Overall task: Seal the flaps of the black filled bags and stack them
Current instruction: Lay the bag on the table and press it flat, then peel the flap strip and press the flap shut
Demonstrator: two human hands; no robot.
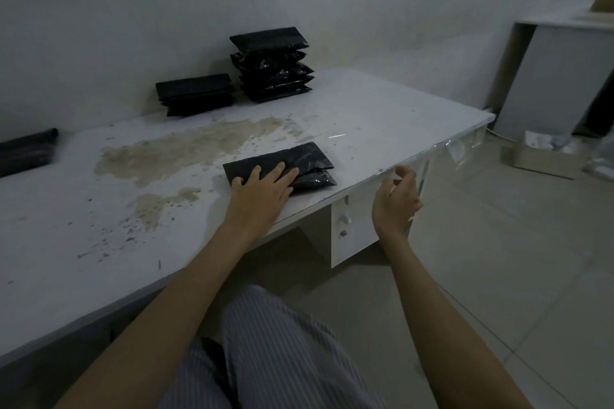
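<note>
Head view shows the black filled bag lying flat near the table's right front edge, its long axis running roughly along that edge, glossy crinkled plastic with the flap folded over. The left hand presses flat on its near-left part with fingers spread and straight, so it is the nearer hand; the right hand hovers just off the edge, loosely curled, holding nothing I can make out. Two stacks of similar bags, a tall stack and a low stack, sit at the back edge by the wall, well apart from the bag.
</note>
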